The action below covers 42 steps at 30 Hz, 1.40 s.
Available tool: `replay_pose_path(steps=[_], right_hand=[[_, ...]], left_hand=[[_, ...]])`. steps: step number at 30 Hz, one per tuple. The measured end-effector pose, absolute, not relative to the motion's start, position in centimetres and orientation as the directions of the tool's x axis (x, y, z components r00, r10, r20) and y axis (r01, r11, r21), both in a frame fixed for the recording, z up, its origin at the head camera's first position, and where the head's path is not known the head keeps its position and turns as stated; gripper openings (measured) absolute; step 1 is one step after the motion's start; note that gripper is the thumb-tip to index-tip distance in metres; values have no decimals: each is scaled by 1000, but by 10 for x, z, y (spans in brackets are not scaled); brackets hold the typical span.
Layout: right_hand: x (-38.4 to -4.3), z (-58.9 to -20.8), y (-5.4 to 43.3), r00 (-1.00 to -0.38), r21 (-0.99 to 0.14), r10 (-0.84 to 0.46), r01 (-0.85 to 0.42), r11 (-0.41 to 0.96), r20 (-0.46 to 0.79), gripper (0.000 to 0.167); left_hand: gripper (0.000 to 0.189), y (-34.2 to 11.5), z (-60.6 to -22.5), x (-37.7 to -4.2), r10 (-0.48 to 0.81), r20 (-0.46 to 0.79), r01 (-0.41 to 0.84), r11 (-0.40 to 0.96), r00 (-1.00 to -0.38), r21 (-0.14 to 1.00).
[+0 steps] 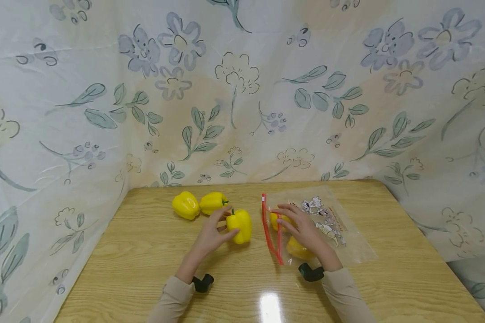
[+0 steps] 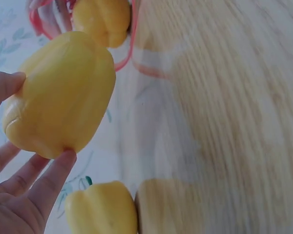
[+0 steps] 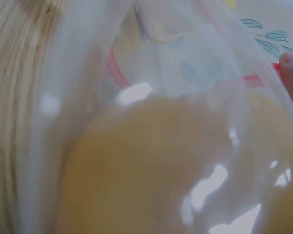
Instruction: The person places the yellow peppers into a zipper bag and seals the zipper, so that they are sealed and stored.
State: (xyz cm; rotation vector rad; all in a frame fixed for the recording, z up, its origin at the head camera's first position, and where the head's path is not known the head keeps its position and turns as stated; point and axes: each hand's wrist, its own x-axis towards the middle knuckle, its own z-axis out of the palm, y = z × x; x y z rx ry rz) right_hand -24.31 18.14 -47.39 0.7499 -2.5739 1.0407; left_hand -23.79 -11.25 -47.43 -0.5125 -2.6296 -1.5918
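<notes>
My left hand (image 1: 210, 234) holds a yellow bell pepper (image 1: 240, 226) between thumb and fingertips, its green stem pointing away from me. In the left wrist view this pepper (image 2: 63, 97) appears lifted off the table. On the right lies a clear zip bag (image 1: 353, 244) with a red zip edge and printed cartoon figures. Its mouth gapes toward the left. Two yellow peppers (image 1: 299, 249) lie inside, seen blurred through the plastic in the right wrist view. My right hand (image 1: 306, 228) grips the bag at its upper mouth edge; a fingertip (image 3: 291, 73) meets the red zip.
Two more yellow bell peppers, one at the left (image 1: 186, 205) and one beside it (image 1: 213, 203), lie behind my left hand on the wooden table (image 1: 145, 260). Flower-patterned cloth (image 1: 234, 134) hangs behind the table and along its sides.
</notes>
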Motion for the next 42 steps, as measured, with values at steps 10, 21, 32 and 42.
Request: replay_pose_path(steps=[10, 21, 32, 42], right_hand=[[-242, -474, 181, -845, -579, -361, -534, 616, 395, 32], [-243, -475, 182, -832, -567, -361, -552, 611, 421, 31], [-242, -475, 182, -831, -577, -365, -555, 600, 419, 30], [-243, -475, 181, -835, -577, -363, -548, 605, 413, 30]], left_hand=[[67, -104, -478, -238, 291, 182, 295, 411, -939, 863], [66, -88, -472, -232, 307, 160, 264, 337, -938, 904], [67, -64, -490, -234, 229, 147, 214, 302, -962, 929], [70, -50, -496, -232, 207, 121, 180, 294, -971, 938]])
